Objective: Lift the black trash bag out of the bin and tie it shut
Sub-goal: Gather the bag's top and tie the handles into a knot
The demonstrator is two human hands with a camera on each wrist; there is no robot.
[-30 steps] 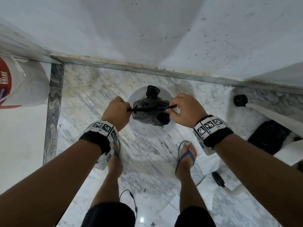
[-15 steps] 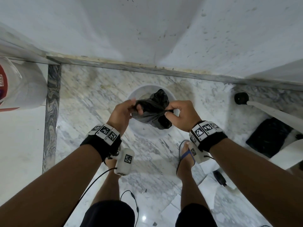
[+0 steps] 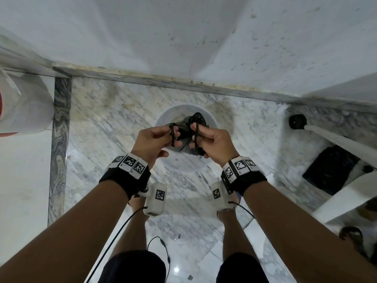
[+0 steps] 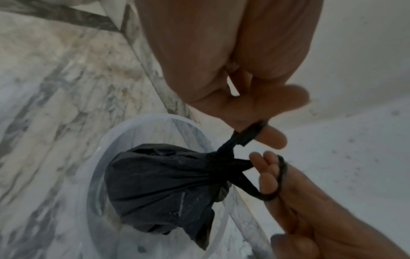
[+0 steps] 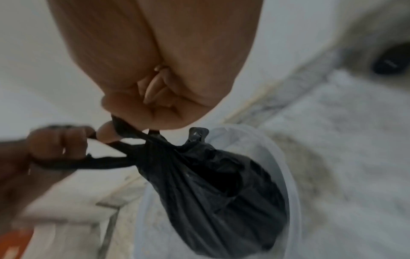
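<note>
Between my hands, the black trash bag is hanging above the white bin; my left hand and right hand are each hooking fingers through a handle loop.

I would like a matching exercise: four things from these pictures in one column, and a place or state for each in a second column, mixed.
Things:
1. trash bag
2. bin
3. left hand
4. right hand

States:
A. white, on the marble floor
B. black, hanging above the bin
C. holds the right handle loop
D. holds the left handle loop

Pairs: 1-B, 2-A, 3-D, 4-C
</note>
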